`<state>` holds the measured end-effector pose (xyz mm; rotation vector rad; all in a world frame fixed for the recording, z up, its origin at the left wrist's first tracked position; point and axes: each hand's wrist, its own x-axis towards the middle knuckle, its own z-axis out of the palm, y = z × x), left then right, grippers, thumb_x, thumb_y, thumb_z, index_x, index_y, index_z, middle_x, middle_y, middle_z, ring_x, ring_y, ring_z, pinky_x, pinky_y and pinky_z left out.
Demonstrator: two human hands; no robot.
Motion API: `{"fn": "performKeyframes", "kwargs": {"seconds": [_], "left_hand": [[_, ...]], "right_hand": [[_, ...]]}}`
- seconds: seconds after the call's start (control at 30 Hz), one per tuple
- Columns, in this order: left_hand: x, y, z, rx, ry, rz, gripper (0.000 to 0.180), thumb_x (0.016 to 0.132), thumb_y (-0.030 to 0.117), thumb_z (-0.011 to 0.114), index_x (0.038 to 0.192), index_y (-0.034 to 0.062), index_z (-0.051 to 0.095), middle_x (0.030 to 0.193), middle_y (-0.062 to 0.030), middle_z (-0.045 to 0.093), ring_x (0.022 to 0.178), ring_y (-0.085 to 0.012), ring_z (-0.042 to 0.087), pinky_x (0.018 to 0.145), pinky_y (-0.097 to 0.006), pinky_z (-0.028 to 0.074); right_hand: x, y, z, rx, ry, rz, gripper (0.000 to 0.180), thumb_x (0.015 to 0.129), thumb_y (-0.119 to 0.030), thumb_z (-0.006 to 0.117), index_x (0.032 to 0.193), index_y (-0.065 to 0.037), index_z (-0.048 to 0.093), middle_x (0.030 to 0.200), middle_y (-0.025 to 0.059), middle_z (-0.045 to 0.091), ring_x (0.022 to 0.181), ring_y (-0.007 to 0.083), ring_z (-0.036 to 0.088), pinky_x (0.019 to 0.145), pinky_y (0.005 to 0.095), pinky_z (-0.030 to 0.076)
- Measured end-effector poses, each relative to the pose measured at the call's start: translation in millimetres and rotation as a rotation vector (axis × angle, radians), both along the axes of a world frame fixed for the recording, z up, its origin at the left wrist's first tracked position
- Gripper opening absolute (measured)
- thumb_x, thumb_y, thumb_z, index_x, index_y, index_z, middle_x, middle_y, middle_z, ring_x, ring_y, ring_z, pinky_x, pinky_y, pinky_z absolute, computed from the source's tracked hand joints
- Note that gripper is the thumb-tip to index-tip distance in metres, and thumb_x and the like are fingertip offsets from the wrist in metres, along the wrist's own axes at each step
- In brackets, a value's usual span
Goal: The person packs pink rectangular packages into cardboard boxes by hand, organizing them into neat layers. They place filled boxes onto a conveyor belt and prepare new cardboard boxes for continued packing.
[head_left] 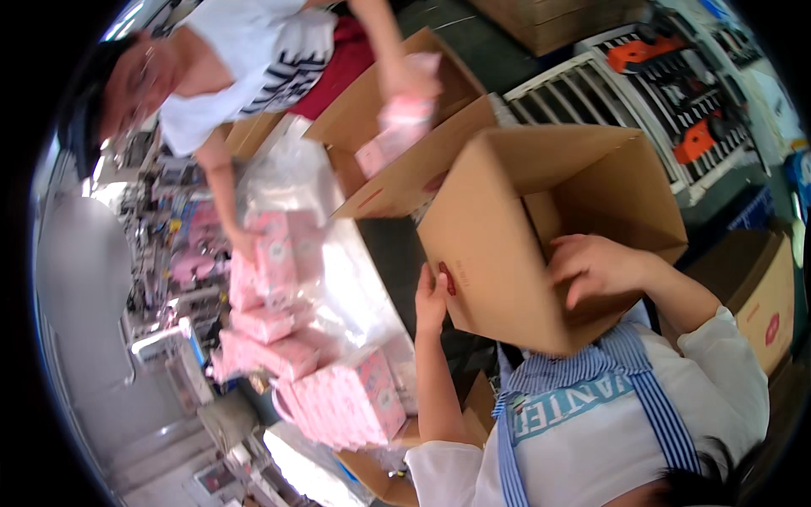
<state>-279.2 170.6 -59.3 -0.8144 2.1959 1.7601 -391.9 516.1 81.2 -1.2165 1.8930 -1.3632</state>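
Note:
A brown cardboard box (481, 228) is tilted in front of my body, its open side turned up and to the right. The fingers and thumb of my left hand (430, 297) hold its left outer wall, near a small red printed mark. At the opening is my right hand (596, 266), its fingers bent and apart, with nothing visible in them. Its fingertips are over or just inside the box; whether they touch a wall I cannot tell. The near edge of the box is blurred.
Across from me a co-worker (253, 68) holds pink packages (405, 114) over a second open box (372, 186). Pink packages (346, 397) are stacked on the shiny worktable (372, 296). A white slatted rack (583, 101) with orange parts stands behind; another box (764, 304) is at right.

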Motion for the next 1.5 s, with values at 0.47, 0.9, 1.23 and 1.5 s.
{"fn": "performKeyframes", "kwargs": {"seconds": [0.47, 0.9, 1.23, 1.5], "left_hand": [[69.7, -12.3, -45.7, 0.382, -0.100, 0.184, 0.038, 0.085, 0.020, 0.065, 0.114, -0.0025, 0.054, 0.102, -0.0122, 0.064, 0.095, -0.0190, 0.061, 0.083, -0.032, 0.048], [114.4, -105.2, 60.0, -0.388, 0.073, 0.118, 0.019, 0.081, 0.016, 0.066, 0.097, 0.0049, 0.066, 0.088, -0.0088, 0.064, 0.080, -0.0167, 0.060, 0.069, -0.028, 0.049], [420.6, -473.8, 78.8, -1.417, -0.448, 0.378, 0.065, 0.087, 0.053, 0.049, 0.128, 0.0021, 0.048, 0.133, -0.0205, 0.045, 0.122, -0.0386, 0.043, 0.101, -0.049, 0.034], [438.6, -528.9, 56.8, -0.836, -0.349, 0.217, 0.109, 0.064, 0.063, 0.069, 0.143, 0.0047, 0.022, 0.135, -0.0240, 0.042, 0.120, -0.0392, 0.045, 0.098, -0.046, 0.038]], "right_hand": [[-35.9, 191.0, -130.3, 0.764, -0.247, -0.998, 0.035, 0.083, -0.020, 0.059, 0.113, -0.002, 0.058, 0.098, 0.0210, 0.065, 0.094, 0.0344, 0.062, 0.080, 0.0384, 0.047], [67.4, -10.3, -138.4, 0.813, 0.010, -0.850, 0.059, 0.082, -0.033, 0.066, 0.129, -0.003, 0.045, 0.114, 0.0187, 0.059, 0.108, 0.0322, 0.056, 0.090, 0.0372, 0.043], [268.2, -385.6, -102.3, 0.405, -1.212, 0.237, 0.080, 0.082, -0.030, 0.069, 0.141, -0.011, 0.019, 0.133, 0.0152, 0.042, 0.114, 0.0236, 0.048, 0.082, 0.0412, 0.052], [321.1, -460.7, -135.4, 0.398, -1.353, 0.107, 0.076, 0.078, -0.032, 0.074, 0.136, -0.015, 0.028, 0.124, 0.0074, 0.052, 0.106, 0.0247, 0.058, 0.081, 0.0414, 0.054]]}}
